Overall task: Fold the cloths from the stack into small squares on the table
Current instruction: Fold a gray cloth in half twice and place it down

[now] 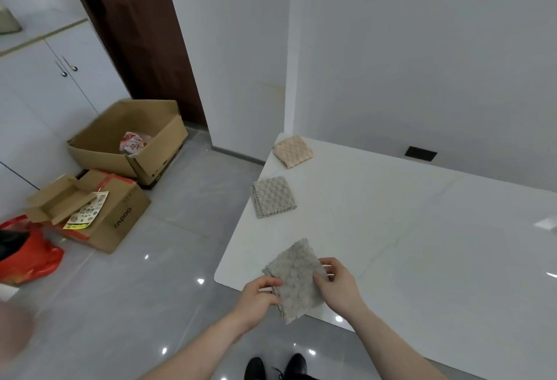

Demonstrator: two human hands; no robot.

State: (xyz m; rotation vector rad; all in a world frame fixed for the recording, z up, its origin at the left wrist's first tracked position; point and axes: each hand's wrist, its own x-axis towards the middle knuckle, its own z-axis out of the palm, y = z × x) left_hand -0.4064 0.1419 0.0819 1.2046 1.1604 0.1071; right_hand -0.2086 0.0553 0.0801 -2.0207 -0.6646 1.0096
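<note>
Both hands pinch the grey waffle-textured cloth (294, 280), already folded to a rough square, at the near left corner of the white table (422, 244): my left hand (259, 296) nips its left edge between thumb and curled fingers, my right hand (336, 281) its right edge. It overhangs the table edge. To finish well, I should line up the layers, lay it flat and press the crease. Along the left edge lie a folded grey cloth (273, 196) and, at the far corner, a peach one (293, 150).
</note>
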